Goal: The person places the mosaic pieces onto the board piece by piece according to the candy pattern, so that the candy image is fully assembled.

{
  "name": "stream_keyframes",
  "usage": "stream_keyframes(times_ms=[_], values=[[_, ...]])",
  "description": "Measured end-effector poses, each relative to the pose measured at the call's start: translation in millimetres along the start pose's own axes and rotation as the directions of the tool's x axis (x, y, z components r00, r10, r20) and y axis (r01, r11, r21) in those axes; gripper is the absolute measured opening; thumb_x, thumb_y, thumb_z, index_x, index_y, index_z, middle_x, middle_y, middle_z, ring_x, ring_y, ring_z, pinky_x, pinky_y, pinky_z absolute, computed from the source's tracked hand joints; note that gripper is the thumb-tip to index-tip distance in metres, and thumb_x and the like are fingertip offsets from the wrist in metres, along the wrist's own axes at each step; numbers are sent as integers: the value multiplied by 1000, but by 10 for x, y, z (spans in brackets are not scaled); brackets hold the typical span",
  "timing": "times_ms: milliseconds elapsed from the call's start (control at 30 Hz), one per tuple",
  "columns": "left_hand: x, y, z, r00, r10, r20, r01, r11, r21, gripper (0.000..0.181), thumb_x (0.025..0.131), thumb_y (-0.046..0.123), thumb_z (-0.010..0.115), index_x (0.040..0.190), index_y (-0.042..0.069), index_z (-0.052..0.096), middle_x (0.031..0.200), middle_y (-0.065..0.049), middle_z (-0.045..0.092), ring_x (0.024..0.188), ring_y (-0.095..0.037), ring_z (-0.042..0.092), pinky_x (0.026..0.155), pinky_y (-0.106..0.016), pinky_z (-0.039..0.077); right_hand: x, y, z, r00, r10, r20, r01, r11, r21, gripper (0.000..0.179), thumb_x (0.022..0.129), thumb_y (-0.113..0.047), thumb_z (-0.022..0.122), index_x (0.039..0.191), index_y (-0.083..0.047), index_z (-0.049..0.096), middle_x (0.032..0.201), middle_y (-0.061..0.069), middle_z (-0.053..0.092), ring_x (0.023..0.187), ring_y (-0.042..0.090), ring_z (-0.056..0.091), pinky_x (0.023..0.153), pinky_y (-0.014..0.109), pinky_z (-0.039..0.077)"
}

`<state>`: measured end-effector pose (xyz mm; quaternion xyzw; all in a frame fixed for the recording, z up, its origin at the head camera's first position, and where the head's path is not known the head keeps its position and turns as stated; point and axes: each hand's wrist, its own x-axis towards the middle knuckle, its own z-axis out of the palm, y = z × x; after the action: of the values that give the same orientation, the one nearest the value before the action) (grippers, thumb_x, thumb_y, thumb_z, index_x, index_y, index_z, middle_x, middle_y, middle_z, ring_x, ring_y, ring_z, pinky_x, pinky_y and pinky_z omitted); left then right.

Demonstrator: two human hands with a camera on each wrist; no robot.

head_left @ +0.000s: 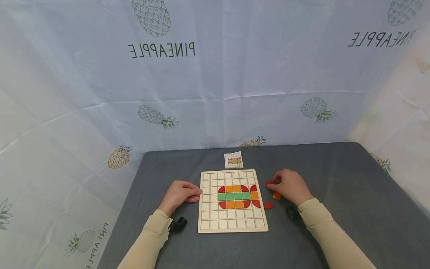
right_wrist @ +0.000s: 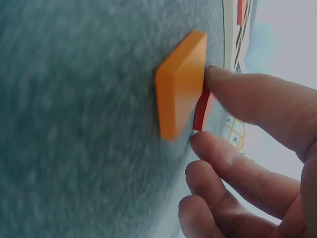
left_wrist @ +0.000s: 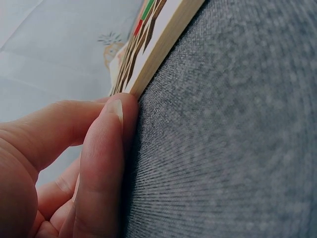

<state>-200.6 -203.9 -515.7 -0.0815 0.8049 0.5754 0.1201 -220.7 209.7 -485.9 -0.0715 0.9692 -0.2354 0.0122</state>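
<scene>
A pale wooden grid board (head_left: 215, 225) lies flat on the dark table, with red rounded pieces, orange squares (head_left: 239, 204) and a row of green squares (head_left: 237, 195) set in its cells. At the board's left edge, my left hand (head_left: 180, 195) pinches the rim between thumb and forefinger. Just right of the board, my right hand (head_left: 291, 185) holds a red piece (right_wrist: 204, 109) between thumb and forefinger, low over the table. An orange square tile (right_wrist: 184, 82) lies close by this hand, and a loose red rounded piece (head_left: 268, 205) rests nearer the board.
Behind the board lies a small pattern card (head_left: 233, 160) printed with a similar coloured figure. Black wrist devices (head_left: 178, 224) sit at both cuffs. A pineapple-printed cloth (head_left: 221, 74) hangs beyond the grey table (head_left: 336, 175).
</scene>
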Motion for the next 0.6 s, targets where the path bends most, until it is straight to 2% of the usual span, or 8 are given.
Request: stream_keyframes(times_ms=[133, 333, 600], values=[[6, -1, -3, 1000, -1, -6, 1, 1000, 0, 22, 89, 23, 91, 102, 7, 84, 92, -8, 82, 78, -14, 81, 74, -30, 69, 7, 44, -11, 1000, 19, -3, -19, 1000, -7, 31, 89, -32, 89, 97, -3, 79, 93, 11, 74, 73, 20, 61, 63, 36, 57], [-8, -3, -4, 1000, 7, -9, -7, 1000, 5, 22, 89, 23, 90, 102, 6, 84, 92, -8, 82, 78, -14, 81, 73, -30, 69, 33, -67, 15, 996, 87, 15, -87, 996, -1, 39, 87, -38, 91, 95, -2, 78, 85, 9, 74, 68, 20, 60, 57, 34, 53], [-5, -17, -2, 1000, 12, 4, -12, 1000, -11, 24, 88, 24, 91, 103, 6, 84, 93, -9, 83, 78, -14, 81, 73, -30, 69, 72, -147, 33, 997, 73, 40, -73, 997, 18, 36, 88, -28, 90, 106, 1, 79, 95, 12, 75, 72, 20, 63, 63, 36, 59]])
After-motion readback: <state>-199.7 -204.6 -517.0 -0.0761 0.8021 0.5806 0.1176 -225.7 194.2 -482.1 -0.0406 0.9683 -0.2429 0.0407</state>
